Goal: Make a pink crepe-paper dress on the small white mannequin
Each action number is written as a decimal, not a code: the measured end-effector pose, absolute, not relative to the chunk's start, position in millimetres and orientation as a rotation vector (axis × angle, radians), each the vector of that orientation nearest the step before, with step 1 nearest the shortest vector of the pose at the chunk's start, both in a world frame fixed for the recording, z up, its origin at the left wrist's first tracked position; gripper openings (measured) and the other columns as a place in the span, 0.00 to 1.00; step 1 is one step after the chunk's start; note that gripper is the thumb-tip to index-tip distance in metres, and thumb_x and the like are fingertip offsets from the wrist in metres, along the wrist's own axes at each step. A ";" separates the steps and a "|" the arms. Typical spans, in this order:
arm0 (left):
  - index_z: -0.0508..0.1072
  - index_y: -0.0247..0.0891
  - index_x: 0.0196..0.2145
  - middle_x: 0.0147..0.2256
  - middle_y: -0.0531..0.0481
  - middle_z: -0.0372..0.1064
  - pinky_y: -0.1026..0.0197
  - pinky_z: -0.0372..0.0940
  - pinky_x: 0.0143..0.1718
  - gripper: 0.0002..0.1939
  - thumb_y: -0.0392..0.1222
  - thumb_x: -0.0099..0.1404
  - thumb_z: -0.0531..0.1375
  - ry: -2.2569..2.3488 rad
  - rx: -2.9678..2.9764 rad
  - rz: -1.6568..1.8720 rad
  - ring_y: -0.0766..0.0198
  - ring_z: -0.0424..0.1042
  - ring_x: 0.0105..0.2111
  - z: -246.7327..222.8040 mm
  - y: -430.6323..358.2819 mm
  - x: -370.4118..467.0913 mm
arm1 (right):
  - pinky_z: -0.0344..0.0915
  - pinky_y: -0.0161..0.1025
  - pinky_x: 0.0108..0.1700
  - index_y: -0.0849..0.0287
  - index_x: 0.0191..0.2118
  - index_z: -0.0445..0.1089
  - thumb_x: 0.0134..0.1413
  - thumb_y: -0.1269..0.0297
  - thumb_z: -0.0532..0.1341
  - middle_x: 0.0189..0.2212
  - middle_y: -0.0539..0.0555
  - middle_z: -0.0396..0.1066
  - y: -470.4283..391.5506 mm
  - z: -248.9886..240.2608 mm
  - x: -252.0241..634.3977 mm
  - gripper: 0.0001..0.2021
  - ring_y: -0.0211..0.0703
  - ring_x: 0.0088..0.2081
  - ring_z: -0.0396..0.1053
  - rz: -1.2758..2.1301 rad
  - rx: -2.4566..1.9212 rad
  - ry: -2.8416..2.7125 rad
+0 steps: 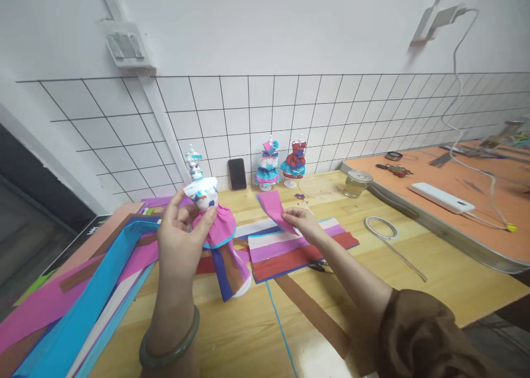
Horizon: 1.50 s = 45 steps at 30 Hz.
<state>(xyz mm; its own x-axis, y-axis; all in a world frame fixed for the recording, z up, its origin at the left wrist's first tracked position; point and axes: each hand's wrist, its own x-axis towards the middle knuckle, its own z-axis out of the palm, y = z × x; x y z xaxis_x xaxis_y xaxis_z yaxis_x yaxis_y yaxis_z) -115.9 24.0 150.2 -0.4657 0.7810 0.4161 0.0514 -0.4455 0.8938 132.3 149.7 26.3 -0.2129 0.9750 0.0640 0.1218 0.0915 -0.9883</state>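
My left hand point(182, 229) grips a miniature dress form around its white bodice point(201, 193), which has blue and brown spots. Below the bodice hangs a gathered pink skirt point(223, 226) with a blue hem, over a longer striped panel point(232, 267). Between thumb and fingers, my right hand point(300, 222) pinches a pink strip point(271, 206), thin like crepe paper or cloth. Under that hand lies a striped piece point(290, 256) in white, pink, red and blue. Part of a dark tool, possibly scissors point(321, 266), shows at its edge. The strip and the dress form are apart.
Long coloured strips point(99, 295) cover the table's left side. Along the tiled wall stand a phone point(237, 174) and small dressed forms point(268, 165). To the right are a glass cup point(357, 183), a roll of narrow tape point(381, 228) and an orange-topped table point(414, 165) with a white power strip point(442, 197).
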 end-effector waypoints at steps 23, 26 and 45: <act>0.59 0.37 0.58 0.35 0.48 0.73 0.57 0.66 0.44 0.38 0.38 0.51 0.67 1.152 1.264 1.780 0.61 0.72 0.40 156.8 12.0 -109.1 | 0.60 0.35 0.35 0.58 0.35 0.75 0.62 0.63 0.52 0.31 0.51 0.74 32.5 34.0 124.2 0.14 0.41 0.33 0.68 1.044 -0.973 -2.485; 0.59 0.38 0.58 0.34 0.48 0.73 0.57 0.66 0.43 0.38 0.38 0.51 0.67 1.131 1.263 1.790 0.60 0.72 0.40 158.0 11.7 -111.4 | 0.60 0.38 0.44 0.57 0.41 0.74 0.63 0.64 0.51 0.37 0.55 0.74 39.2 25.3 118.6 0.14 0.44 0.40 0.67 0.580 -1.009 -2.538; 0.60 0.38 0.57 0.34 0.48 0.73 0.56 0.67 0.44 0.37 0.39 0.50 0.67 1.167 1.268 1.780 0.59 0.73 0.39 162.7 11.2 -111.2 | 0.53 0.48 0.48 0.58 0.47 0.71 0.63 0.64 0.52 0.45 0.61 0.69 98.8 1.9 143.8 0.13 0.53 0.49 0.60 0.109 -1.378 -2.551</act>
